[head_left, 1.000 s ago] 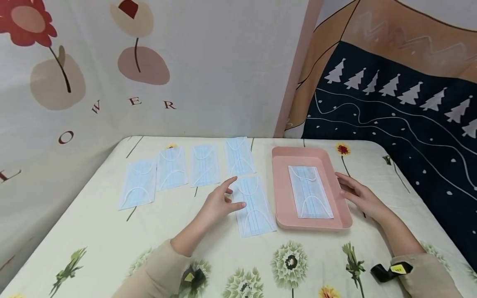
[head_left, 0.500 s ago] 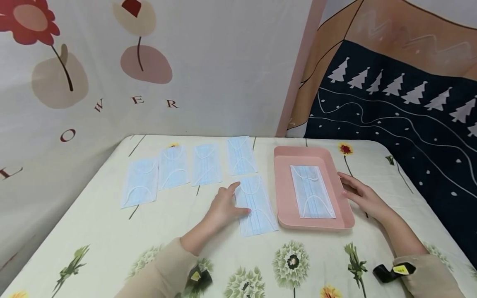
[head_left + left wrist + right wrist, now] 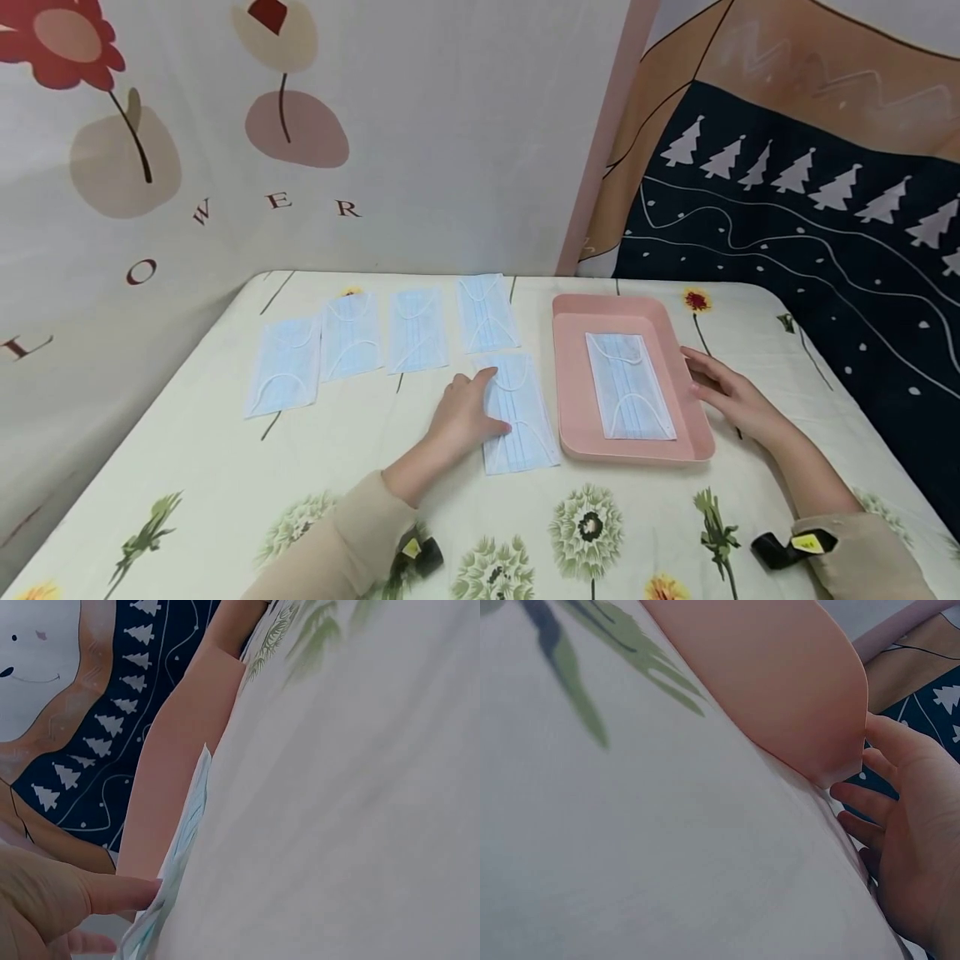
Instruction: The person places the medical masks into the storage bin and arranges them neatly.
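Note:
In the head view my left hand (image 3: 465, 412) lies over the left edge of a light blue face mask (image 3: 521, 417), thumb and index finger spread apart on it. The left wrist view shows the thumb tip right at the edge of that mask (image 3: 184, 825); the other fingers are mostly hidden. A second face mask (image 3: 630, 387) lies flat, ear loops up, inside a pink tray (image 3: 572, 442). My right hand (image 3: 735, 404) rests against the tray's right side. Seen from the right wrist, its loosely bent fingers touch the tray wall (image 3: 795, 690).
Several more face masks lie in a row toward the back left, among them one at the far left (image 3: 283, 367) and one nearest the tray (image 3: 487, 312). A flower-patterned cloth (image 3: 225, 500) covers the table. A printed curtain (image 3: 450, 167) hangs behind.
My left hand has moved right, from beside the near mask to over its left edge. My right hand has stayed at the tray's side.

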A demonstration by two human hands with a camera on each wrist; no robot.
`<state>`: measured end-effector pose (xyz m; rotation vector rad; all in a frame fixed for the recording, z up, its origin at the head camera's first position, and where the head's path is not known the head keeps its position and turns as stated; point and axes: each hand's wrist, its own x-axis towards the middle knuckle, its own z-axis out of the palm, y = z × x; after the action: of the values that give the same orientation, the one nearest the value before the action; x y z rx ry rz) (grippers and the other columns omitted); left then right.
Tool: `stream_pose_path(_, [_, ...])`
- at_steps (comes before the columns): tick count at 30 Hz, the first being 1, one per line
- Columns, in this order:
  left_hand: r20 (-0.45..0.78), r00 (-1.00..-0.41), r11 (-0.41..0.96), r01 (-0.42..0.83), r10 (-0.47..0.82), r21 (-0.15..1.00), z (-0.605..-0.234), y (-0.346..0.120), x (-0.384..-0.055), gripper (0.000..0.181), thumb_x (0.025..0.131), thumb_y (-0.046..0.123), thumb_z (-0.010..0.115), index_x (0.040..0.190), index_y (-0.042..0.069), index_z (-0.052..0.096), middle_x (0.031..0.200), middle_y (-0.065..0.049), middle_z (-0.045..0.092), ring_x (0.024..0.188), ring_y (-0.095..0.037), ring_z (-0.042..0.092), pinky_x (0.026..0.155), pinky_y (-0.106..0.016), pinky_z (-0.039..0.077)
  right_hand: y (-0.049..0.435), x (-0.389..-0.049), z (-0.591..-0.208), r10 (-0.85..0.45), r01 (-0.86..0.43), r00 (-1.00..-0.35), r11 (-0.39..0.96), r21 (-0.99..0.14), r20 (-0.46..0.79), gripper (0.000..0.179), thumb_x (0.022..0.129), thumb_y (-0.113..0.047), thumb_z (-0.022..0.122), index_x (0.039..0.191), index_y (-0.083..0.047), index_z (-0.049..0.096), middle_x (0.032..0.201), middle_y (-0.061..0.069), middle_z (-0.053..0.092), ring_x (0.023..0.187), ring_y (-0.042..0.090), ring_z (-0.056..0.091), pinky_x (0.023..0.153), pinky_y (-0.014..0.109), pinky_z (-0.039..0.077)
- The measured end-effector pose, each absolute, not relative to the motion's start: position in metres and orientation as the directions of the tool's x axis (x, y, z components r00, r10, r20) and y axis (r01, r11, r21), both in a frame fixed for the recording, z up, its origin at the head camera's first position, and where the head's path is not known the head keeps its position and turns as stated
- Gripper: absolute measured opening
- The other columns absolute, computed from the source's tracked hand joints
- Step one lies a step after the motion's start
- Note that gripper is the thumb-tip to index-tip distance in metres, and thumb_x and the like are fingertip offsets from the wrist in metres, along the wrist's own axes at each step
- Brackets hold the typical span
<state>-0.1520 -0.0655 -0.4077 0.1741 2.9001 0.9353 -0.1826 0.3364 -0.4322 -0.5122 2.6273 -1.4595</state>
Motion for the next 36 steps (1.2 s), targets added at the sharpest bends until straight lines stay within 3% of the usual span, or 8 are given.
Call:
stream_pose_path(8, [-0.028, -0.978, 0.755, 0.142, 0.209, 0.64, -0.41, -0.069, -0.155, 0.079, 0.068, 0.016, 0.087, 0.137, 0.003, 0.05, 0.106, -0.018, 0.054, 0.089, -0.026, 0.049, 0.08, -0.04, 0.046, 0.336, -0.184, -0.431, -0.337, -0.243, -0.938, 0.484, -0.841, 0.077, 0.06, 0.1, -0.022, 0.052, 0.152, -0.008, 0.025, 0.148, 0.026, 0.031, 0.117, -0.014, 0.035, 0.089, 0.006, 0.034])
stream_pose_path(13, [-0.02, -0.969, 0.705, 0.165, 0.247, 0.69, -0.413, -0.07, -0.156, 0.072, 0.07, 0.01, 0.085, 0.133, -0.003, 0.052, 0.118, -0.021, 0.052, 0.102, -0.033, 0.053, 0.092, -0.044, 0.044, 0.336, -0.183, -0.431, -0.335, -0.238, -0.939, 0.482, -0.843, 0.074, 0.06, 0.101, -0.022, 0.052, 0.152, -0.007, 0.025, 0.147, 0.027, 0.031, 0.117, -0.014, 0.035, 0.089, 0.006, 0.034])
stream_pose_path(18, [0.01, -0.966, 0.667, 0.187, 0.26, 0.721, -0.416, -0.07, -0.158, 0.073, 0.07, 0.008, 0.085, 0.134, -0.004, 0.051, 0.13, -0.022, 0.047, 0.116, -0.037, 0.05, 0.097, -0.046, 0.042, 0.336, -0.182, -0.431, -0.325, -0.235, -0.943, 0.494, -0.837, 0.073, 0.06, 0.101, -0.022, 0.052, 0.152, -0.008, 0.025, 0.147, 0.026, 0.032, 0.116, -0.014, 0.035, 0.088, 0.006, 0.034])
stream_pose_path(34, [0.036, -0.974, 0.526, 0.152, 0.224, 0.837, -0.427, -0.074, -0.165, 0.08, 0.072, -0.001, 0.08, 0.143, 0.008, 0.045, 0.146, -0.018, 0.036, 0.131, -0.036, 0.038, 0.101, -0.045, 0.038, 0.336, -0.182, -0.431, -0.336, -0.254, -0.938, 0.494, -0.832, 0.086, 0.059, 0.101, -0.02, 0.051, 0.152, -0.01, 0.025, 0.144, 0.028, 0.034, 0.116, -0.012, 0.037, 0.089, 0.006, 0.035])
stream_pose_path(36, [0.023, -0.97, 0.484, 0.141, 0.242, 0.864, -0.427, -0.073, -0.165, 0.08, 0.073, -0.003, 0.079, 0.144, 0.007, 0.044, 0.149, -0.02, 0.031, 0.128, -0.037, 0.042, 0.099, -0.043, 0.041, 0.336, -0.182, -0.431, -0.331, -0.249, -0.94, 0.498, -0.831, 0.084, 0.059, 0.101, -0.021, 0.052, 0.152, -0.01, 0.025, 0.144, 0.028, 0.035, 0.115, -0.012, 0.037, 0.088, 0.006, 0.034])
